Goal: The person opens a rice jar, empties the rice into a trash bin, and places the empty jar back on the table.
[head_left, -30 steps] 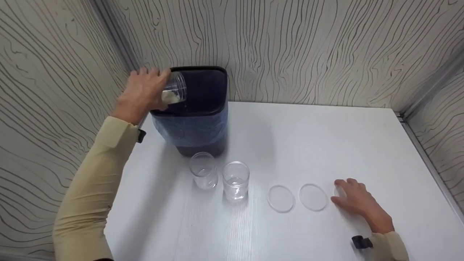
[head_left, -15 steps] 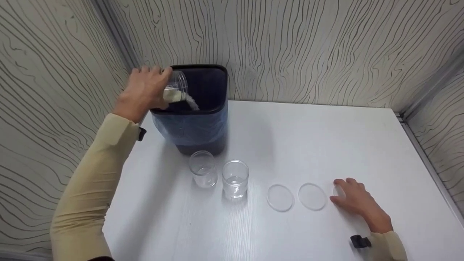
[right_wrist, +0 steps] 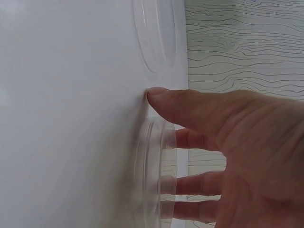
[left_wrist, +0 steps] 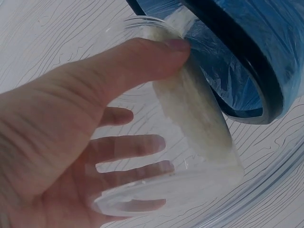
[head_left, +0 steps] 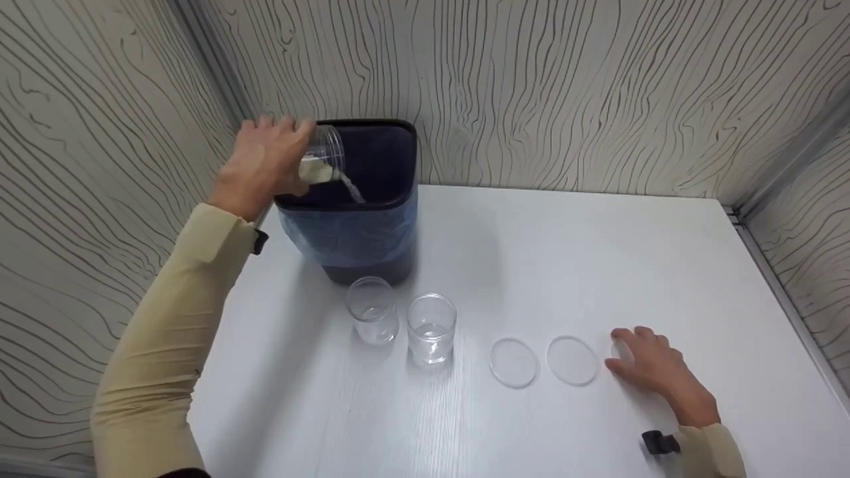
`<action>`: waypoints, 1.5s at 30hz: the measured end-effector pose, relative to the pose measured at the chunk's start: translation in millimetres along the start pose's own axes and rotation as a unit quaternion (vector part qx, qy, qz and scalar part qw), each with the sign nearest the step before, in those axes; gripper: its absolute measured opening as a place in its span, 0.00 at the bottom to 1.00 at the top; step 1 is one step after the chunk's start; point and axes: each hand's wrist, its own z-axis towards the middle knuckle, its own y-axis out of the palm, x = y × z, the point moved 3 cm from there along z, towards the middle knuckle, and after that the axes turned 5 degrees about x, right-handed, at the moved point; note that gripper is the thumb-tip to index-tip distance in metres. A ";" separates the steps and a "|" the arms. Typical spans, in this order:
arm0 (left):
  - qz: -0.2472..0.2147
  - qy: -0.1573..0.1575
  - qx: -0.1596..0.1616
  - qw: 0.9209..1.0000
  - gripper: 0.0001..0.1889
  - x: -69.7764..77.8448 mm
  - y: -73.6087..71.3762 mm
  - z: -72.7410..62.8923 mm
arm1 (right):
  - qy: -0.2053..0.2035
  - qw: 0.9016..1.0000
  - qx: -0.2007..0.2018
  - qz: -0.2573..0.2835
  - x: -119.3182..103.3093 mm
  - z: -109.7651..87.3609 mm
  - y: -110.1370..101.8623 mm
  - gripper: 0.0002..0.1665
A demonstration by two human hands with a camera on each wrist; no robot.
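Observation:
My left hand (head_left: pixel 262 162) grips a clear jar (head_left: pixel 330 147) that lies tipped on its side above the bin (head_left: pixel 398 273). White grainy stuff (head_left: pixel 315 170) lines the jar's lower wall and spills from its mouth in a thin stream. In the left wrist view, the thumb crosses the jar (left_wrist: pixel 128 194) near its mouth and the fingers show through the clear wall. Out on the right, my right hand (head_left: pixel 654 364) rests on the table beside a clear round lid (right_wrist: pixel 152 175). Its fingers reach around the lid, and its thumb touches the tabletop.
Two clear jars, a left one (head_left: pixel 373 312) and a right one (head_left: pixel 431 328), stand upright before the bin. Two more clear lids, one (head_left: pixel 514 387) and another (head_left: pixel 573 384), lie flat to their right. A blue bag (head_left: pixel 345 242) lines the bin. Patterned walls (head_left: pixel 531 93) enclose the white table (head_left: pixel 597 265).
One second ago the white stuff lay inside the tilted jar; half a second ago it began streaming into the bin, and now the stream is thinner. The right hand has stayed put.

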 end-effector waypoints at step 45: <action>0.050 0.007 -0.012 0.999 0.47 6.6 1.7 5.3 | 0.025 0.999 -0.025 -0.004 -3.2 7.4 -5.6 0.36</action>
